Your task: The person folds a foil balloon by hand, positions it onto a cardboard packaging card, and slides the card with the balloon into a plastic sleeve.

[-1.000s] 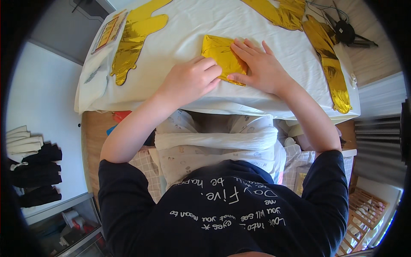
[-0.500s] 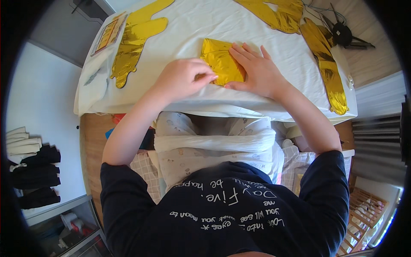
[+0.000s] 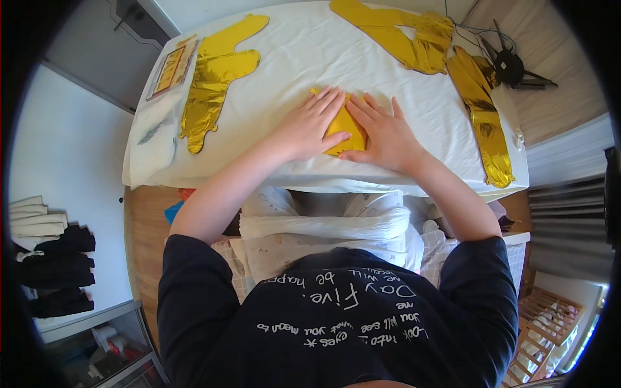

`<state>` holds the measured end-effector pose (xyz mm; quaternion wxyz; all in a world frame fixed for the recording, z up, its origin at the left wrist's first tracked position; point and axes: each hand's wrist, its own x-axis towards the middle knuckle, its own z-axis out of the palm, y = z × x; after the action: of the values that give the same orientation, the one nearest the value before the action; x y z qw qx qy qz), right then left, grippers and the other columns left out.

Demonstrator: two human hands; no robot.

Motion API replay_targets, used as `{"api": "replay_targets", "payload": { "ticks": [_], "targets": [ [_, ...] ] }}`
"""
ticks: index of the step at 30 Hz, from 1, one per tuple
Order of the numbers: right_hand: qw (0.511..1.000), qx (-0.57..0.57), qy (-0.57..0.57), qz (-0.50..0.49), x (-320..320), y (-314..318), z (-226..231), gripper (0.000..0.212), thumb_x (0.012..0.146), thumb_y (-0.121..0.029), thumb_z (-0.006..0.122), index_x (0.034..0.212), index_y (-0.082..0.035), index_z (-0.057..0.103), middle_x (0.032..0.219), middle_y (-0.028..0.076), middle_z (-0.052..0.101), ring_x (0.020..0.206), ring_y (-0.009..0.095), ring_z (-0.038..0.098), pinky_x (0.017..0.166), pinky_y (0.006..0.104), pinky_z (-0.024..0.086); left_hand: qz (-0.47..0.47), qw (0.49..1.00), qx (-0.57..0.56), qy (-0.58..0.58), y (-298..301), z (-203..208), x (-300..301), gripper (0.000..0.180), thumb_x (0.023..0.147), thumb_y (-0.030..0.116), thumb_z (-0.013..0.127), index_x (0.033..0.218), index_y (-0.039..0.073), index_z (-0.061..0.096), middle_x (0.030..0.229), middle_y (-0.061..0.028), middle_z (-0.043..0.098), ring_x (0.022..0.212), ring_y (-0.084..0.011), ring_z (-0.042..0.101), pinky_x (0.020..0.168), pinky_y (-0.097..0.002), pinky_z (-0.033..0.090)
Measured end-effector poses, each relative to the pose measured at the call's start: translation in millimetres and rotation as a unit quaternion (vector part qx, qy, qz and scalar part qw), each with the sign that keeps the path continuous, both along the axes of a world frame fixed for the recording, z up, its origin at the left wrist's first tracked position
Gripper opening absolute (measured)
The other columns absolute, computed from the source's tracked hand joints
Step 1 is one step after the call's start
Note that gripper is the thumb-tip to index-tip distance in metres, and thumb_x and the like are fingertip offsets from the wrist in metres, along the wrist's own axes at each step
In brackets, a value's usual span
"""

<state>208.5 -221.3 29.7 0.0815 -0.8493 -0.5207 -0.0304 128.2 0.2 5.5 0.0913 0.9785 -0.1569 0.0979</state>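
Observation:
A folded gold foil balloon [image 3: 347,128] lies flat near the table's front edge, between and under my palms. My left hand [image 3: 312,127] rests on its left side, fingers stretched out and pointing away from me. On its right side my right hand [image 3: 386,134] presses down with the fingers spread. Both thumbs point inward over the foil's near part. Much of the foil is hidden beneath the hands.
Flat gold foil balloons lie at the left [image 3: 218,72], far right [image 3: 417,42] and right [image 3: 486,126] of the white-covered table [image 3: 278,84]. A flat package [image 3: 171,70] and clear plastic [image 3: 153,139] sit far left. A black router [image 3: 510,66] with cables stands at the right.
My left hand has gone from pinching the foil's near left edge to lying flat on it. My right hand stays on the foil. The whole view has shifted slightly.

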Motion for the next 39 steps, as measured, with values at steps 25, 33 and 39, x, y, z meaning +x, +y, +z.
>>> {"api": "replay_targets", "payload": {
  "ticks": [25, 33, 39],
  "targets": [
    [1.0, -0.023, 0.008, 0.008, 2, 1, 8, 0.118, 0.074, -0.082, 0.065, 0.159, -0.008, 0.033, 0.166, 0.012, 0.032, 0.155, 0.032, 0.025, 0.121, 0.0655, 0.015, 0.107, 0.991, -0.041, -0.069, -7, 14, -22, 0.096, 0.088, 0.063, 0.065, 0.158, 0.008, 0.031, 0.162, -0.0158, 0.036, 0.151, -0.0336, 0.03, 0.121, -0.0625, 0.015],
    [1.0, -0.027, 0.014, 0.004, 0, 0, 9, 0.117, 0.075, -0.082, 0.064, 0.159, -0.008, 0.032, 0.167, 0.011, 0.029, 0.156, 0.031, 0.023, 0.122, 0.0653, 0.012, 0.221, 0.906, -0.354, 0.076, 61, 25, 15, 0.043, 0.098, 0.033, 0.067, 0.124, 0.0, 0.066, 0.11, -0.0108, 0.072, 0.098, -0.0196, 0.068, 0.086, -0.0331, 0.052],
    [0.999, -0.031, 0.021, -0.003, 0, -1, 10, 0.116, 0.075, -0.082, 0.063, 0.16, -0.009, 0.032, 0.167, 0.011, 0.029, 0.156, 0.031, 0.022, 0.123, 0.0652, 0.01, 0.216, 0.875, -0.385, 0.199, 62, 34, 55, 0.039, 0.09, 0.034, 0.077, 0.108, 0.0, 0.072, 0.098, -0.0094, 0.076, 0.086, -0.0153, 0.072, 0.075, -0.0291, 0.054]
  ]
}}
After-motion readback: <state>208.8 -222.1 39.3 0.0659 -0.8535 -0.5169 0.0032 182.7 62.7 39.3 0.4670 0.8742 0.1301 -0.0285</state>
